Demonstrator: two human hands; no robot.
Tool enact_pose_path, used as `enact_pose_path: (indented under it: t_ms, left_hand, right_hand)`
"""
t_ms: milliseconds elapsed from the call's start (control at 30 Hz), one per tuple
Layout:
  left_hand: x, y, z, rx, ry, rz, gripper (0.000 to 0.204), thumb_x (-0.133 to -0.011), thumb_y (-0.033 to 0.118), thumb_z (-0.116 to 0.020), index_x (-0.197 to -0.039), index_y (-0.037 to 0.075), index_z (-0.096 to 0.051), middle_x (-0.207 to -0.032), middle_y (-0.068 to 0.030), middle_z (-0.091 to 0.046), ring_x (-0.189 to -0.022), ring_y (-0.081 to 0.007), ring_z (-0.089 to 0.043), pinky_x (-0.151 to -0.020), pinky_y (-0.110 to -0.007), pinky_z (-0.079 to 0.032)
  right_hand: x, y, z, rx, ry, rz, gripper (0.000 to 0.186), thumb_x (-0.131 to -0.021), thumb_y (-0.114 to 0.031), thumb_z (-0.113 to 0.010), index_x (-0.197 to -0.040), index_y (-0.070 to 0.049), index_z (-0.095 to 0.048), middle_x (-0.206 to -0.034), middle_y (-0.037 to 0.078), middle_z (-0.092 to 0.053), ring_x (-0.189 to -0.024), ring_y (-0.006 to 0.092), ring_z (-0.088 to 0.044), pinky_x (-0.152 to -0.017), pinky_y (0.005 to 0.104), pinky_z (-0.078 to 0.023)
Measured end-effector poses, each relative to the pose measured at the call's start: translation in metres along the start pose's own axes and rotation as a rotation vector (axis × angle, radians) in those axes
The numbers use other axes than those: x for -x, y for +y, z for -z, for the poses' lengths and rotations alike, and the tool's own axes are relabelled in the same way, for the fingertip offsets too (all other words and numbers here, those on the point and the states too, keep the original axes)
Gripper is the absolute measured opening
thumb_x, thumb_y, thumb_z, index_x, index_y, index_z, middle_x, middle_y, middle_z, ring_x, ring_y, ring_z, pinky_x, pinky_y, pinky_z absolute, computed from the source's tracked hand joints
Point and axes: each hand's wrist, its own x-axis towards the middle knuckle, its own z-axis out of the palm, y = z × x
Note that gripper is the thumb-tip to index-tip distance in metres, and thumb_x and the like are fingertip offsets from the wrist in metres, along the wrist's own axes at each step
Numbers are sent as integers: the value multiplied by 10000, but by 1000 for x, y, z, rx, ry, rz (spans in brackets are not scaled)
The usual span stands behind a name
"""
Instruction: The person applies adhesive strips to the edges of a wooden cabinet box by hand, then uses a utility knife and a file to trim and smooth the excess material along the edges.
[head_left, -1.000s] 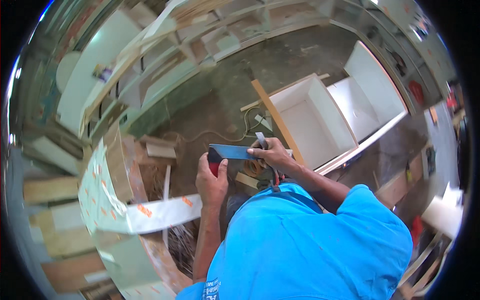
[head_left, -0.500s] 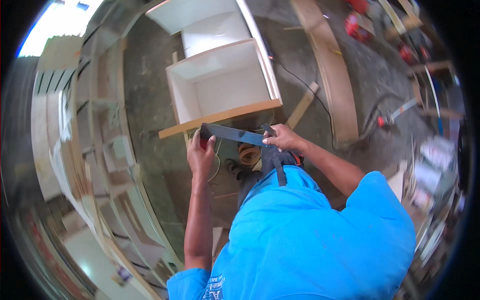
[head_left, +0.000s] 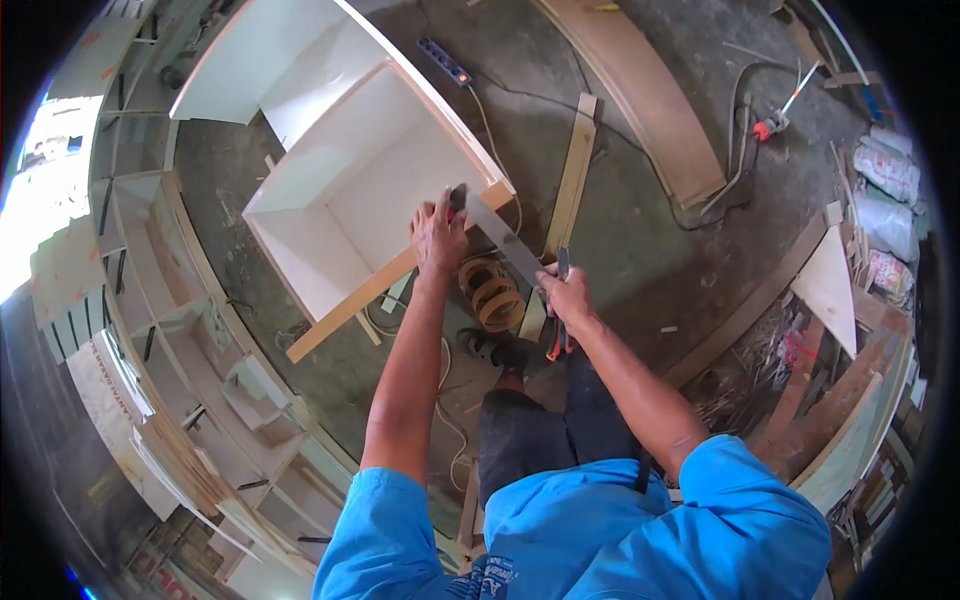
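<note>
My left hand [head_left: 438, 240] is closed on the dark, red-trimmed stock at the upper end of a metal square [head_left: 505, 240], over the light-brown board [head_left: 345, 312] along the near edge of a white open box cabinet [head_left: 355, 170]. My right hand [head_left: 568, 295] grips the lower end of the blade, together with a slender dark tool [head_left: 562, 261] that points up. A red-and-black handled item [head_left: 558, 347] shows just below that hand; whether I hold it, I cannot tell. Coiled light-brown strips [head_left: 490, 295] lie on the floor under the blade.
A power strip [head_left: 443, 60] and cords lie behind the cabinet. Planks [head_left: 575, 160], a curved board [head_left: 630, 90] and a red-tipped tool [head_left: 770, 127] lie at right, with sacks [head_left: 885, 175] and offcuts beyond. Open shelving units [head_left: 150, 240] run along the left.
My view has swung toward the cabinet. Both hands have carried the square up to the cabinet's front board; the blade now slants from upper left to lower right instead of lying nearly level.
</note>
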Motion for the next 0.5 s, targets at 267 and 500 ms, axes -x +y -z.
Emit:
enact_pose_path:
  t_ms: [267,500]
  left_hand:
    - [-31,10,-53,20,74,-155,475,-903,313,-634,-1368,224,-595,-1059,-98,-561,-1036,-290,-535,-979,-457,-374]
    - [-26,8,-65,-6,186,-199,450,-913,300,-620,-1357,223,-603,-1040,-99,-553,-1015,-286,-531,-972,-444,-363]
  right_hand:
    - [-45,28,13,-81,33,-78,180,-917,-161,-677,-921,18,-661,-622,1,-558,-445,97,-512,-416,295,-386]
    - [-54,40,16,-56,26,-41,193,-923,-161,-669,-975,24,-651,-661,-5,-558,-440,70,-474,-405,258,-372]
